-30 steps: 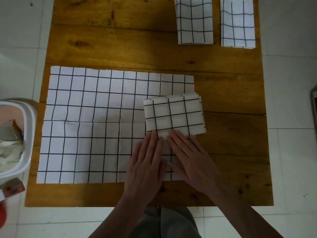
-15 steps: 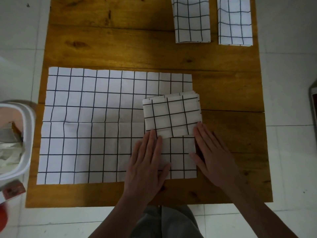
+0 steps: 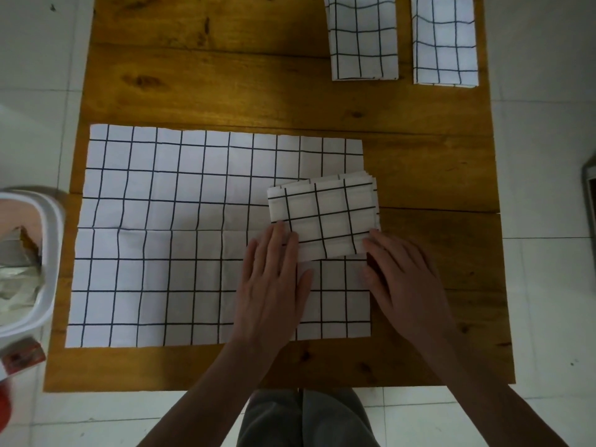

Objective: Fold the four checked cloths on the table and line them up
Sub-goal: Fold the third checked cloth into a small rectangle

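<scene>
A large white cloth with black checks [image 3: 180,227] lies spread flat across the left and middle of the wooden table [image 3: 258,91]. On its right part rests a folded checked cloth [image 3: 325,214], a thick small rectangle. My left hand [image 3: 274,282] lies flat with straight fingers, the fingertips at the folded cloth's near left corner. My right hand [image 3: 403,285] lies flat too, its fingertips touching the near right corner. Two more folded checked cloths [image 3: 362,40] [image 3: 445,46] sit side by side at the table's far right edge.
A white plastic bin [image 3: 29,259] with crumpled material inside stands on the floor to the left of the table. A small red and white packet [image 3: 22,356] lies below it. White floor tiles surround the table. A dark object [image 3: 590,195] shows at the right border.
My right hand slid from the middle of the folded cloth's near edge out to its right corner. The left hand stayed almost in place. The folded cloth has barely shifted.
</scene>
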The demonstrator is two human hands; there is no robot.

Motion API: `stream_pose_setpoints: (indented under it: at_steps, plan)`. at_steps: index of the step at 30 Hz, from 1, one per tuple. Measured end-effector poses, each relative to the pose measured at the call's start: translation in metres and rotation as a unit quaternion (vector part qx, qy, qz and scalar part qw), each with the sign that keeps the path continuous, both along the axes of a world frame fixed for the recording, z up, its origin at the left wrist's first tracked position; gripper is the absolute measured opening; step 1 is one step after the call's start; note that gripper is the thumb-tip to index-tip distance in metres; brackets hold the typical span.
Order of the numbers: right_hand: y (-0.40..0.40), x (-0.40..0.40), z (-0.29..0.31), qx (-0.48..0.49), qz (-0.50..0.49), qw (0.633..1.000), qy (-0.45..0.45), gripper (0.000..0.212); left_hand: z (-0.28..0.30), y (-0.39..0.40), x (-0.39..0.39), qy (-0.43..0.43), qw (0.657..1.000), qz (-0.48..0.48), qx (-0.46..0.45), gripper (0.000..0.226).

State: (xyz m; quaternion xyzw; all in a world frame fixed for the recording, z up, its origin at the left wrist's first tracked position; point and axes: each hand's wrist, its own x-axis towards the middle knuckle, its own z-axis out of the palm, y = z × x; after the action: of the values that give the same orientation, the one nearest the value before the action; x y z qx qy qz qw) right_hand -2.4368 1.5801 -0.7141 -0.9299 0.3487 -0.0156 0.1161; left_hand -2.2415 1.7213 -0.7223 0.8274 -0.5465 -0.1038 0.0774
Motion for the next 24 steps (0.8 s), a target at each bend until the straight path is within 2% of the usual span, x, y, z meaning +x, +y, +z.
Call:
stream_pose_setpoints:
  at_steps: [8,15,21,24]
  plan:
    - [-0.003,0.003,0.001,0.008,-0.004,1.000,-0.021,0.047,0.001,-0.020,0.005,-0.007,0.998,0.050,-0.038,0.048]
    - [-0.027,0.036,0.022,-0.029,-0.010,0.999,-0.014,0.022,-0.004,-0.023,0.004,-0.010,0.997,0.056,-0.044,0.052]
    - [-0.057,0.087,0.033,0.089,0.018,0.996,0.004,0.063,0.001,-0.026,0.004,-0.006,0.998,0.046,-0.045,0.055]
    - [-0.067,0.103,0.037,0.119,0.024,0.992,0.034,0.072,0.002,-0.028,0.005,-0.007,0.998,0.035,-0.058,0.063]
